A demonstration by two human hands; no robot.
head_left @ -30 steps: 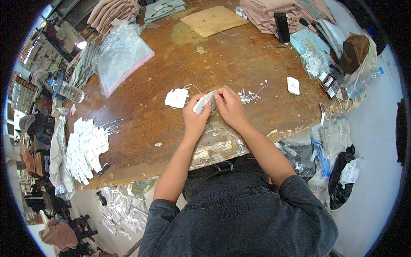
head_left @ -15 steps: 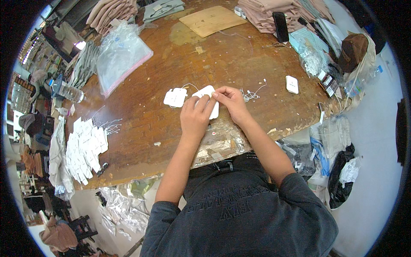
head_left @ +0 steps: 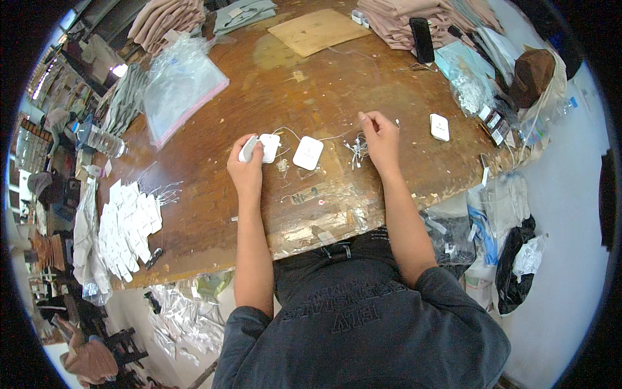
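Observation:
My left hand (head_left: pixel 245 170) is closed around a small stack of white tags (head_left: pixel 247 149), tilted up between thumb and fingers. Right beside it, another white tag (head_left: pixel 269 149) lies on the table with a thin cord. A single rounded-square white hang tag (head_left: pixel 308 153) lies flat between my hands, its cord trailing away. My right hand (head_left: pixel 382 139) is raised with thumb and fingers pinched together; what they hold, if anything, is too small to make out. Just left of that wrist lies a loose bunch of white strings (head_left: pixel 357 150).
A stack of white tags (head_left: pixel 439 128) lies to the right, and a large pile of white labels (head_left: pixel 131 223) to the left. Clear plastic bags (head_left: pixel 183 91), folded pink garments (head_left: pixel 408 23), a phone (head_left: pixel 422 40) and a cardboard sheet (head_left: pixel 319 32) sit farther back. A bottle (head_left: pixel 103 139) lies left.
My hands, together over a white tag before, have moved apart. My left hand has gone left and taken hold of the tags there; my right hand has moved right and up. The middle tag is uncovered.

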